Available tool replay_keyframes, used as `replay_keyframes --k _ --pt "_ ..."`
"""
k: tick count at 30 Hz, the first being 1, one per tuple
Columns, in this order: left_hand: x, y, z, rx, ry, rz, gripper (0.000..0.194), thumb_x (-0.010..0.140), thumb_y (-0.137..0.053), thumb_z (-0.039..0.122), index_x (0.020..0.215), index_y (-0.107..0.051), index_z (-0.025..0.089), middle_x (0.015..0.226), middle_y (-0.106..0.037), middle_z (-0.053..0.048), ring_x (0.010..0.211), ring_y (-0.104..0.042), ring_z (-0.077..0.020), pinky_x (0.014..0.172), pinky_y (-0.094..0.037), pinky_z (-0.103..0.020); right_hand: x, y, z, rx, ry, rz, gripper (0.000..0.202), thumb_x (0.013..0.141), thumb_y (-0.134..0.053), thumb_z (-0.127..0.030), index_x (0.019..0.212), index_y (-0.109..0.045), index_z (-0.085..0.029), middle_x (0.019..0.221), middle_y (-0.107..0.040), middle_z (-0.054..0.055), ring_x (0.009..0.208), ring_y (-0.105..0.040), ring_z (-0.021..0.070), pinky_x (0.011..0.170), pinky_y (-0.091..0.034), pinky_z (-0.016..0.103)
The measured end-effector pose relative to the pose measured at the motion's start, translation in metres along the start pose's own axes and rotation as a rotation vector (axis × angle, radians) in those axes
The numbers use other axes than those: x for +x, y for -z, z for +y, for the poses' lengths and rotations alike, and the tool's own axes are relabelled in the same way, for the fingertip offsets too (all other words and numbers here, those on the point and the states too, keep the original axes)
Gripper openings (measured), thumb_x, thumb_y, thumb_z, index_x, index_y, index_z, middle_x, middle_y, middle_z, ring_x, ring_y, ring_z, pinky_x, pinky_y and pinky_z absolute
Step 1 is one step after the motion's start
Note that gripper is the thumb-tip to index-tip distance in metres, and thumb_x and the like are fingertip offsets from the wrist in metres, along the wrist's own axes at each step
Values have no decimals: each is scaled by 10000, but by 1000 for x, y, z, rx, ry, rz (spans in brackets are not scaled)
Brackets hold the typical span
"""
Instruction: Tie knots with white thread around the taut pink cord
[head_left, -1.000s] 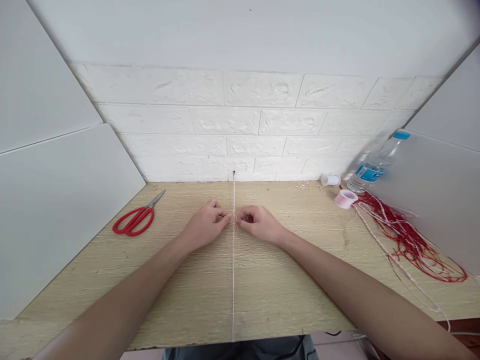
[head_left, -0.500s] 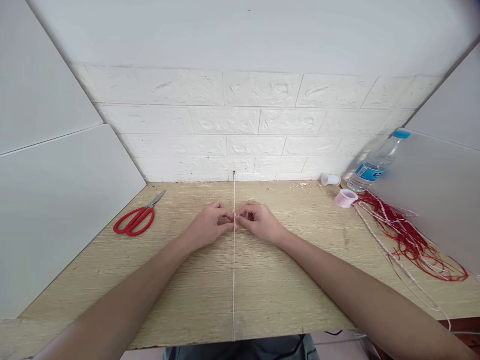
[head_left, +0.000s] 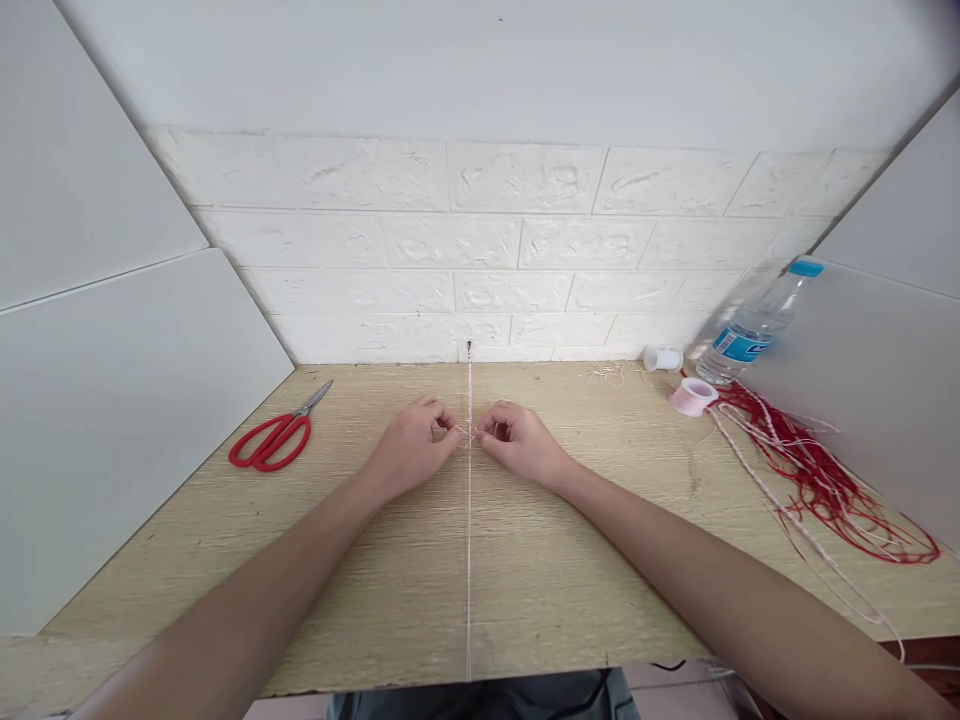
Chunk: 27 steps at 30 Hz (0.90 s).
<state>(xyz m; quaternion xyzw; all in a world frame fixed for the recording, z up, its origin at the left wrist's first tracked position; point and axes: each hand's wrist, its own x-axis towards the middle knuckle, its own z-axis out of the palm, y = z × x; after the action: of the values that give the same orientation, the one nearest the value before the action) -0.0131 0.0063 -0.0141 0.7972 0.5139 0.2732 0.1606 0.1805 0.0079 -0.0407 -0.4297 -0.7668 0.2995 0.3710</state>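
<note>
A pale pink cord (head_left: 469,540) runs taut from a small dark point at the foot of the wall down to the table's front edge. Its upper stretch (head_left: 470,385) looks braided. To the left of the cord, my left hand (head_left: 420,442) pinches a thin strand between thumb and index finger. On the other side my right hand (head_left: 517,440) pinches a thin strand too, its fingertips close to the cord. The thin strands (head_left: 466,434) cross at the cord between both hands.
Red-handled scissors (head_left: 271,440) lie at the left. On the right are a pink spool (head_left: 694,397), a white spool (head_left: 662,359), a water bottle (head_left: 744,335) and a tangle of red cords (head_left: 825,480). A white brick-patterned wall (head_left: 487,240) closes the back.
My left hand has drawn slightly left, away from the cord, with its thumb and index finger now together. Thin strands now show between the hands. My right hand has barely moved.
</note>
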Motion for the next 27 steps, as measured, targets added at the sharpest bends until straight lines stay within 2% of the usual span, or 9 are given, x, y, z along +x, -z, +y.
replay_keyframes --k 4,7,10,12,16,19,21,24,27 --pt "2 7 1 -38 41 39 141 790 -502 281 698 -534 180 762 -562 -3 683 -464 -136 638 -352 -276 1 1 -1 -4 -8 5 59 759 -550 -157 750 -608 -155 749 -574 8 656 -488 105 587 -383 231" --pt "3 11 1 -150 93 -1 211 803 -472 288 628 -506 174 653 -504 20 634 -442 -121 595 -326 -263 1 1 0 -10 -12 5 61 745 -545 -147 735 -604 -158 721 -562 0 641 -479 104 572 -376 229" --pt "3 12 -1 -250 207 -48 287 807 -484 342 577 -495 171 537 -379 41 533 -351 -101 525 -263 -257 1 1 0 -16 -15 7 60 734 -543 -144 722 -599 -162 716 -560 0 640 -483 106 569 -375 231" --pt "3 12 -4 -322 271 -76 315 794 -522 398 577 -515 170 519 -362 46 503 -315 -91 508 -238 -257 1 1 0 -15 -15 6 61 731 -539 -143 714 -594 -164 714 -560 -1 640 -485 108 567 -375 231" --pt "6 12 -7 -542 319 -85 356 745 -612 468 574 -537 165 535 -418 40 516 -363 -87 526 -282 -252 2 2 0 -13 -21 7 59 724 -532 -144 688 -572 -169 697 -552 -6 633 -484 108 562 -370 230" --pt "7 13 -5 -693 326 -90 306 722 -657 442 617 -602 160 585 -484 24 531 -395 -83 527 -310 -246 2 2 -1 -5 -38 20 88 723 -532 -159 636 -526 -172 671 -532 -11 620 -473 110 550 -355 233" --pt "6 14 -3 -767 340 -138 262 722 -665 419 703 -665 158 668 -561 -2 533 -414 -79 511 -318 -245 2 3 -1 22 -49 38 139 720 -533 -170 590 -484 -172 669 -518 -11 616 -465 108 554 -352 237" --pt "5 15 0 -852 363 -204 258 724 -663 399 719 -678 142 781 -636 -53 573 -478 -96 483 -335 -244 1 5 -4 126 -60 46 196 710 -532 -171 542 -432 -170 727 -560 3 639 -483 108 583 -363 241" --pt "5 13 -1 -871 369 -206 273 729 -656 394 644 -632 135 748 -641 -63 612 -527 -117 484 -370 -240 0 6 -7 296 -80 20 230 715 -512 -173 527 -380 -171 816 -638 25 715 -542 123 612 -374 243"
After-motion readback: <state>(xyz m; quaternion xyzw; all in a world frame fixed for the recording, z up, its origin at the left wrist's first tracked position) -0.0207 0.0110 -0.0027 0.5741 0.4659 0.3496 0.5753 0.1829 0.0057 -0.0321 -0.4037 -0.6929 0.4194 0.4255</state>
